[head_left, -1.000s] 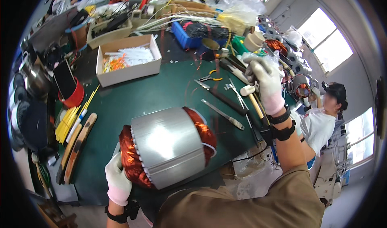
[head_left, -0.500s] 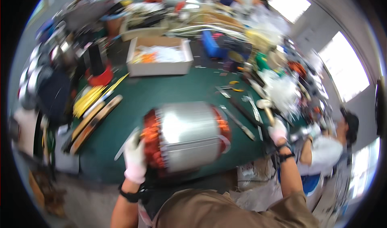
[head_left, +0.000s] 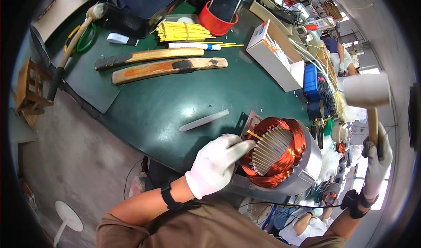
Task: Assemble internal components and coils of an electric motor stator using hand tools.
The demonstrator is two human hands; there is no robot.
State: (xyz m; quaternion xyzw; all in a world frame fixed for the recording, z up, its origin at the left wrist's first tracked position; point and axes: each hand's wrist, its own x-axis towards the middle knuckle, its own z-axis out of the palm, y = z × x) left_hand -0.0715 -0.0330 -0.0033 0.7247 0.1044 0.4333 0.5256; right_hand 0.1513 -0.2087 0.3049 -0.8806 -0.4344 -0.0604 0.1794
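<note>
A motor stator (head_left: pixel 312 160) lies on its side at the table's near edge, its open end turned toward my left. Around its slotted bore run copper windings (head_left: pixel 294 138), with yellow strips lining the slots. One yellow strip (head_left: pixel 254 135) sticks out past the others at the upper left. My left hand (head_left: pixel 217 164), in a white glove, has its fingers pressed together at the windings' left rim; whatever is between the fingertips is hidden. Up at the right, my gloved right hand (head_left: pixel 378 160) is closed round the wooden handle of a mallet (head_left: pixel 367 90), its pale head raised above the stator.
On the green table (head_left: pixel 175 103) lie a pale flat stick (head_left: pixel 204 120), two worn wooden bars (head_left: pixel 171 70) and a yellow strip bundle (head_left: pixel 182 31). Beyond stand a red round holder (head_left: pixel 218 22) and an open white box (head_left: pixel 280 57). Co-workers sit nearby, one person (head_left: pixel 307 228) at lower right.
My view has swung left and the stator's end now faces me. The mallet has come up off the table in my right hand. My left hand stays by the windings.
</note>
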